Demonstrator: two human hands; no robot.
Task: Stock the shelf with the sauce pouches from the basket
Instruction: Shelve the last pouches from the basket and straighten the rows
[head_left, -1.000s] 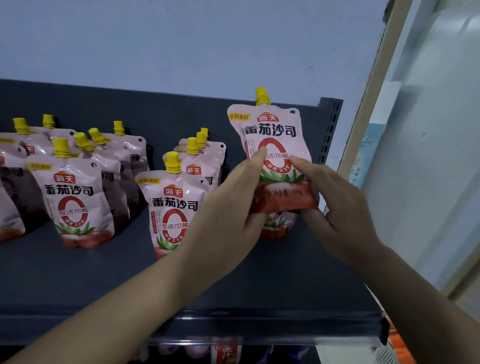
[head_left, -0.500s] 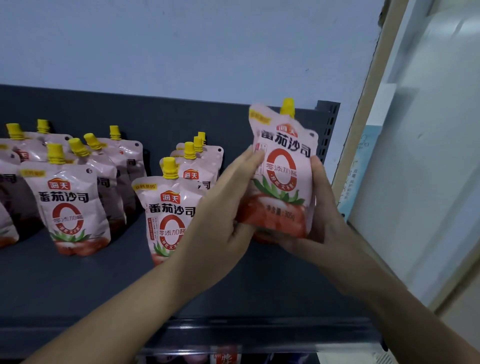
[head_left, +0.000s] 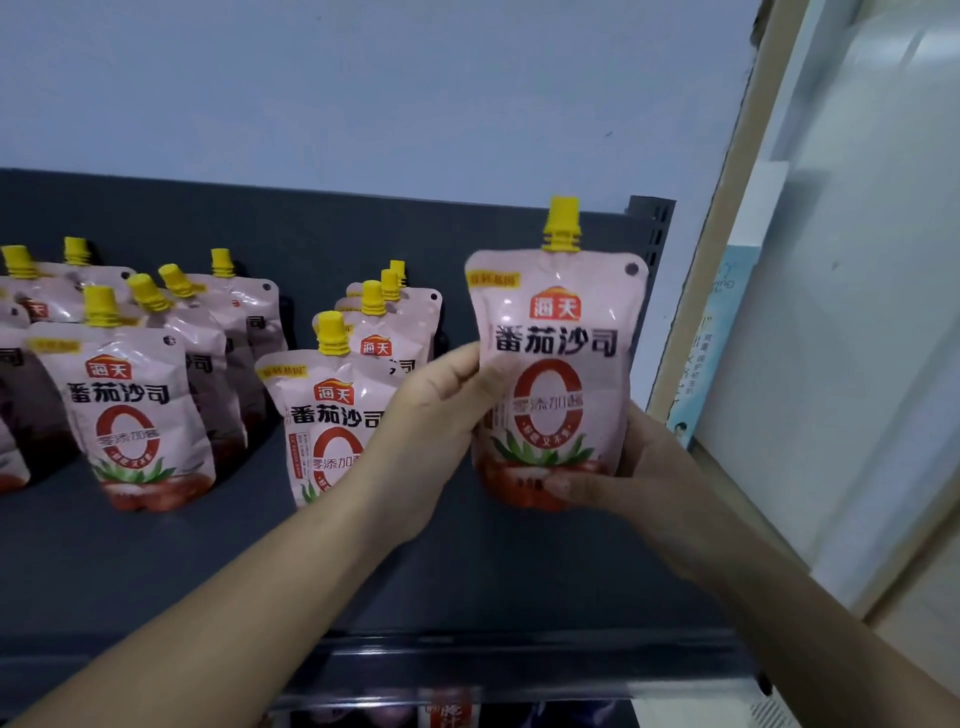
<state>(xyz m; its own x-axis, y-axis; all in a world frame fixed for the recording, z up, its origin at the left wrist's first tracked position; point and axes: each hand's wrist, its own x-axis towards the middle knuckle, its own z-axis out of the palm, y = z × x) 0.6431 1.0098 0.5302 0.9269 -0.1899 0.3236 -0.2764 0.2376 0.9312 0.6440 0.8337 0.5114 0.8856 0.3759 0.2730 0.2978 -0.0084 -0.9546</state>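
Note:
A pink sauce pouch (head_left: 556, 332) with a yellow cap stands upright over the right end of the dark grey shelf (head_left: 156, 571). My left hand (head_left: 436, 415) pinches its left edge. My right hand (head_left: 639, 478) grips its lower right side, thumb across the red bottom. Whether the pouch touches the shelf I cannot tell. To its left stands a row of like pouches (head_left: 332, 405) running back to the rear panel. Further left stand more pouches (head_left: 130, 410) in rows. The basket is out of view.
The shelf's back panel ends at a slotted upright (head_left: 652, 228) right behind the held pouch. A pale wall panel with a wooden frame (head_left: 727, 208) closes off the right side. A clear price rail (head_left: 467, 670) runs along the shelf's front edge, with goods below it.
The pouch, tilted half a second ago, now stands straight with its label facing me. My right hand has slipped from behind it to its lower right. Another pouch seen behind it one second ago is now hidden.

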